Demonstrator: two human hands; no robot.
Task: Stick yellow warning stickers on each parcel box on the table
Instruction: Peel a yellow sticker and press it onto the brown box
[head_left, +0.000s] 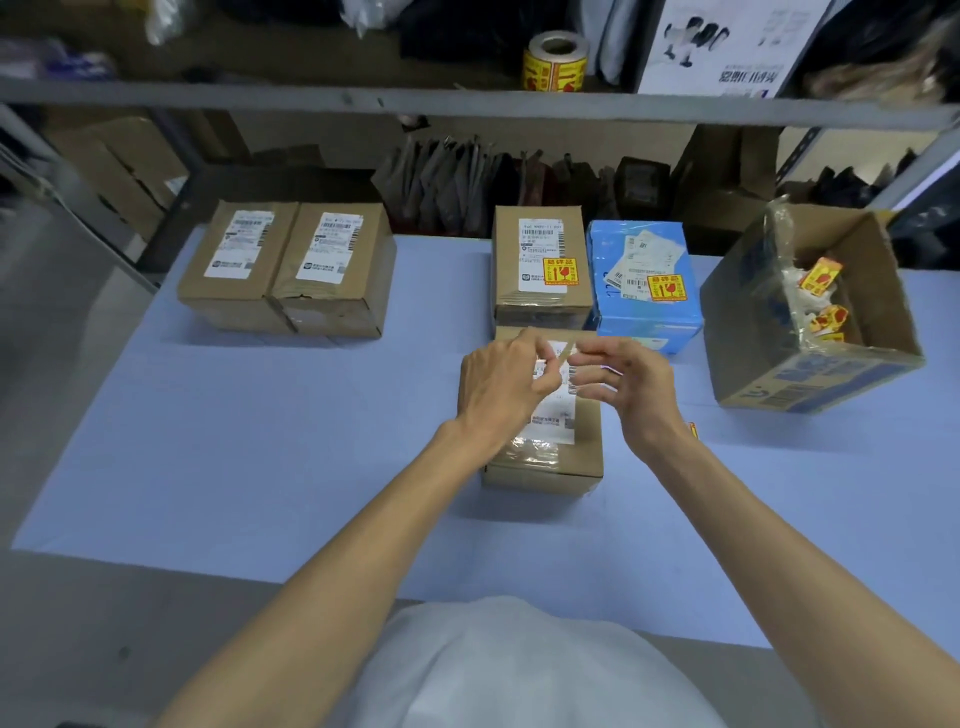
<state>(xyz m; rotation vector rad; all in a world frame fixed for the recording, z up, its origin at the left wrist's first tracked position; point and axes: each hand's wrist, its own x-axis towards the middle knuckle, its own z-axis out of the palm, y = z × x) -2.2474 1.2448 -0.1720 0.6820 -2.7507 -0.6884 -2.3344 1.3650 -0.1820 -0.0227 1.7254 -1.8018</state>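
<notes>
White shirt (519, 670) fills the near foreground as a person reaches both bare arms over the blue-covered worktop (260, 441). The left grip (498, 384) and right grip (634, 384) meet fingertip to fingertip above a brown parcel (545, 467) at the middle of the worktop. Each pinches one end of a thin pale strip (569, 349); whether it is a sticker cannot be told. The parcel below carries a white shipping label, partly hidden by the hands.

Just beyond it, toward the far edge, a second brown parcel (540, 244) and a blue parcel (644, 317) stand side by side. A yellow warning sticker (560, 271) sits on the brown one and another yellow sticker (665, 287) on the blue. At the far left corner two more brown boxes (236, 291) (332, 296) sit touching, white labels on top.

At the right edge an open carton (810, 374) leans, holding crumpled yellow-and-red sticker scraps (821, 275) and clear film. A sticker roll (555, 62) stands on the shelf above the far edge.
</notes>
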